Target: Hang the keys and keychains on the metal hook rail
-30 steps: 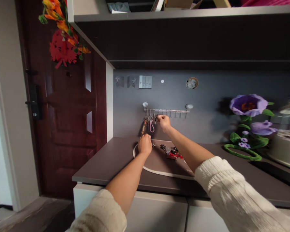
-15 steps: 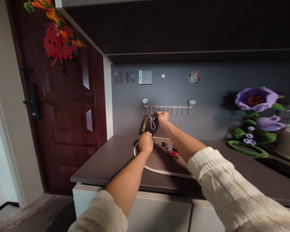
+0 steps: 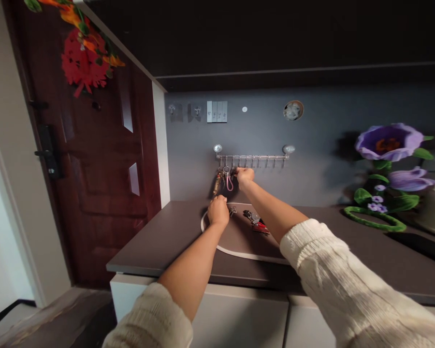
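- Your right hand (image 3: 245,175) is at the hook rail (image 3: 252,157), fingertips drawn close beside dark keys (image 3: 234,174); whether they grip them cannot be told.
- Your left hand (image 3: 218,210) is curled over the left part of the mat (image 3: 246,255), near small metal keys (image 3: 232,211); its fingertips are hidden, so you cannot be told what it holds.
- Beneath the rail's left end, near your right hand, hang a pink loop (image 3: 229,182) and a brown strap (image 3: 217,183).
- The wall (image 3: 195,145) bounds your reach behind; the cabinet (image 3: 275,38) overhangs above.
- The front edge of the table (image 3: 148,241) passes under both your forearms; your sideways room runs right to the flower ornament (image 3: 389,142), well apart.
- Count: one rail, two round mounts (image 3: 217,148), one pink loop, one strap, one red-and-dark bunch (image 3: 256,223) on the mat. Individual keys cannot be counted.
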Available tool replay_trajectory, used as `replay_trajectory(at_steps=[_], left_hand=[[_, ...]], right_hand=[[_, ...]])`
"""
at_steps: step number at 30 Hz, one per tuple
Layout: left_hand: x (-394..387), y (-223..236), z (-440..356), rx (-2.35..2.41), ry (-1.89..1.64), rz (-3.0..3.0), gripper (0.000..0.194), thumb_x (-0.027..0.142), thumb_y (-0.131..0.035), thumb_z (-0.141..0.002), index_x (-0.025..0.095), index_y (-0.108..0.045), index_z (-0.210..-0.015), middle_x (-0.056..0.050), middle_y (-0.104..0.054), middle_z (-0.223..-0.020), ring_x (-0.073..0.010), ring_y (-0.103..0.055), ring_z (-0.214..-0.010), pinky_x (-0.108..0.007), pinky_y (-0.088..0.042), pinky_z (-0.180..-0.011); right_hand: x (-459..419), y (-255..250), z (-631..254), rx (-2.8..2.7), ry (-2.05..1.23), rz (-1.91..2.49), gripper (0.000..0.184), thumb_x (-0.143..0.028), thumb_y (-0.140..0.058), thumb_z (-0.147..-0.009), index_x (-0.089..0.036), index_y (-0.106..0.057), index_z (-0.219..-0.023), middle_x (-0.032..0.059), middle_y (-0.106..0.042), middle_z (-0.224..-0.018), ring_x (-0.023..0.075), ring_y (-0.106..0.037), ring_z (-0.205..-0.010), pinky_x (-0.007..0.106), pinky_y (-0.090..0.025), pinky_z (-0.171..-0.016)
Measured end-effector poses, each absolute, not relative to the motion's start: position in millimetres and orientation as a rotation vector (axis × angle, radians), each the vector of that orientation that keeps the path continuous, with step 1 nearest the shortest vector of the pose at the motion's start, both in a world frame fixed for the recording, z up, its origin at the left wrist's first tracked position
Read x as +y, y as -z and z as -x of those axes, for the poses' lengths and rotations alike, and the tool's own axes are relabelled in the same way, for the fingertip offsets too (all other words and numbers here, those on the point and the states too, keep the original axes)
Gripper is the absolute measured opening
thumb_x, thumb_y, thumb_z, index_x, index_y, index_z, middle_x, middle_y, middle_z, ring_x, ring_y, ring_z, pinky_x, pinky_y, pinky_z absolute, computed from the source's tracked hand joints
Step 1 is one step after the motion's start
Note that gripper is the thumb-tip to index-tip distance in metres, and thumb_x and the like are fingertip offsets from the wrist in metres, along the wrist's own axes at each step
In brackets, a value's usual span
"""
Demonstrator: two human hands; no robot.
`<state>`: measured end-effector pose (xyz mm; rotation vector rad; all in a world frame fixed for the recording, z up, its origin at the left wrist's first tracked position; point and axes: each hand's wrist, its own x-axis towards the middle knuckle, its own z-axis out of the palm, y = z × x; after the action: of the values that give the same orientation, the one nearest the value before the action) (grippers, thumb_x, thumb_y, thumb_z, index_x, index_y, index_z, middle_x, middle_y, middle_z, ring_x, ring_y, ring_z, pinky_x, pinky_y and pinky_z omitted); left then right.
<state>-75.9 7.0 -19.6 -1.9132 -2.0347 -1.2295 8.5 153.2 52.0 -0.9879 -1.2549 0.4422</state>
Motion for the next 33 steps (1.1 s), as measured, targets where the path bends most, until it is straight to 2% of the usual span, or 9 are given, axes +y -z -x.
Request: replay_trajectory(at_steps=[12, 18, 27, 33], left_hand=[[7.2, 21.0, 78.6, -2.069, 1.220, 1.909, 0.028, 0.022, -0.032, -0.087, 0.016, -0.059, -0.091, -0.011, -0.063, -0.095, -0.0198, -0.057, -0.090, -0.028, -0.039, -0.073], [9.9, 22.9, 81.4, -2.061, 1.234, 1.915, 0.025, 0.022, -0.035, -0.087, 0.017, -0.060, -0.090, -0.009, -0.063, -0.094, -0.0172, -0.057, -0.090, -0.026, -0.039, -0.074], [10.9, 25.4, 83.7, -2.037, 1.188, 2.022, 0.017, 0.027, -0.048, -0.081, 0.020, -0.063, -0.086, -0.006, -0.063, -0.094, -0.0155, -0.056, -0.088, -0.024, -0.039, -0.077], [9.7, 27.8, 83.2, -2.041, 1.095, 2.098, 0.020, 0.027, -0.052, -0.076, 0.019, -0.064, -0.090, -0.007, -0.063, -0.098, -0.0174, -0.056, -0.091, -0.027, -0.040, -0.080]], right_hand=[[124.5, -54.5, -11.0, -1.048, -0.635, 1.076, 0.010, -0.018, -0.051, -0.067, -0.014, -0.060, -0.064, 0.0001, -0.057, -0.055, 0.0089, -0.052, -0.049, 0.022, -0.044, -0.056], [96.0, -55.5, -23.8, -1.063, -0.731, 1.025, 0.009, -0.017, -0.052, -0.069, -0.014, -0.056, -0.062, -0.0017, -0.054, -0.056, 0.0058, -0.046, -0.046, 0.019, -0.041, -0.052], [49.3, -26.8, -61.5, -1.469, -0.757, 1.052, 0.008, -0.018, -0.055, -0.068, -0.012, -0.058, -0.064, -0.0012, -0.057, -0.058, 0.0059, -0.046, -0.052, 0.020, -0.039, -0.058], [27.5, -2.7, -78.6, -1.749, -0.514, 1.215, 0.012, -0.023, -0.055, -0.070, -0.013, -0.061, -0.069, 0.0011, -0.061, -0.064, 0.0088, -0.050, -0.057, 0.021, -0.038, -0.060]])
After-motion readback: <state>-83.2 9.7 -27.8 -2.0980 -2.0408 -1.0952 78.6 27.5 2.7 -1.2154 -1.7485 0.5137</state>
